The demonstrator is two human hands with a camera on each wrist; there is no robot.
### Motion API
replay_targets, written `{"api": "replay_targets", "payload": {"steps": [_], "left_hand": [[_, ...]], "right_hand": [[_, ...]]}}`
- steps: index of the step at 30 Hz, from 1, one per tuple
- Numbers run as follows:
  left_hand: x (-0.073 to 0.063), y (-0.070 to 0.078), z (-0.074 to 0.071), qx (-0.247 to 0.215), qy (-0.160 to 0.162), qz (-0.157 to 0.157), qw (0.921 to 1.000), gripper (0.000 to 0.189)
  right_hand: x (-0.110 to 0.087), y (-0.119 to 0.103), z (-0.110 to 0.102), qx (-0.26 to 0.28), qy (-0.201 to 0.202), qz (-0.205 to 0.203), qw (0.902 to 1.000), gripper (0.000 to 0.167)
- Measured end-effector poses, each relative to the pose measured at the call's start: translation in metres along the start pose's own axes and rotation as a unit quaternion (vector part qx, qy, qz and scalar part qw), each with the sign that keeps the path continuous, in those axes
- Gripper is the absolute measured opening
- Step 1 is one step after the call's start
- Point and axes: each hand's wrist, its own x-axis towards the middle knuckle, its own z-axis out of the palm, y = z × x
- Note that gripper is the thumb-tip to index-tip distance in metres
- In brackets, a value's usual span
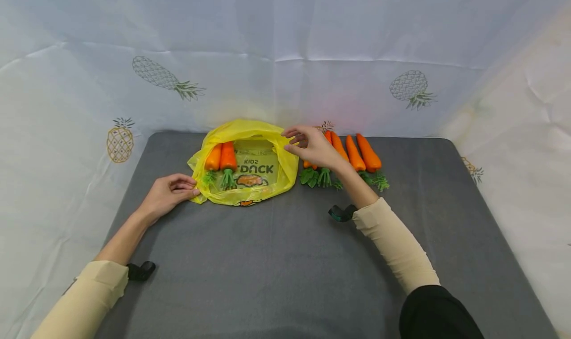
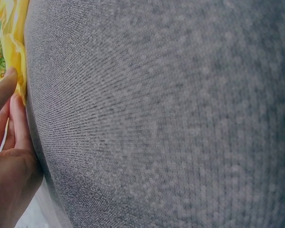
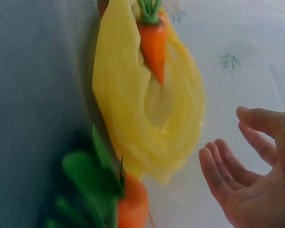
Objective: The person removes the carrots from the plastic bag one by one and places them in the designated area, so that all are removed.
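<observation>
A yellow plastic bag (image 1: pixel 289 173) with a printed label lies with its mouth spread wide on the grey table. Inside it, toward the left, are two carrots (image 1: pixel 228 155) with green tops; one also shows as a carrot (image 3: pixel 154 42) in the right wrist view. My left hand (image 1: pixel 168 195) pinches the bag's front left edge between thumb and fingers, and in the left wrist view the bag (image 2: pixel 18 57) meets the fingertips. Above the bag's right rim hovers my right hand (image 1: pixel 312 144), holding nothing, its fingers (image 3: pixel 223 175) loosely bent and apart from the thumb.
Several more carrots (image 1: pixel 368 153) with leafy green tops lie in a row right of the bag, partly behind the right forearm. A white cloth with pineapple prints (image 1: pixel 156 73) rises behind the grey table (image 1: pixel 267 264). Dark wrist straps (image 1: pixel 142 270) stick out by both sleeves.
</observation>
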Motion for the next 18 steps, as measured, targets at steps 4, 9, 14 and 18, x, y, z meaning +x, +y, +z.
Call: {"api": "replay_targets", "payload": {"steps": [4, 9, 14, 18], "left_hand": [[0.0, 0.0, 0.0, 0.0, 0.0, -0.002, 1.0, 0.039], [0.0, 0.0, 0.0, 0.001, 0.001, -0.003, 1.0, 0.039], [0.0, 0.0, -0.001, -0.001, -0.001, -0.001, 1.0, 0.039], [0.0, 0.0, -0.001, -0.001, -0.001, 0.003, 1.0, 0.038]], "right_hand": [[0.013, -0.005, 0.013, 0.012, -0.02, -0.007, 0.9997, 0.04], [0.026, -0.01, 0.029, 0.018, -0.042, -0.006, 0.9989, 0.038], [0.037, -0.013, 0.045, 0.024, -0.059, -0.013, 0.9979, 0.037], [0.044, -0.016, 0.059, 0.035, -0.066, -0.027, 0.9968, 0.036]]}}
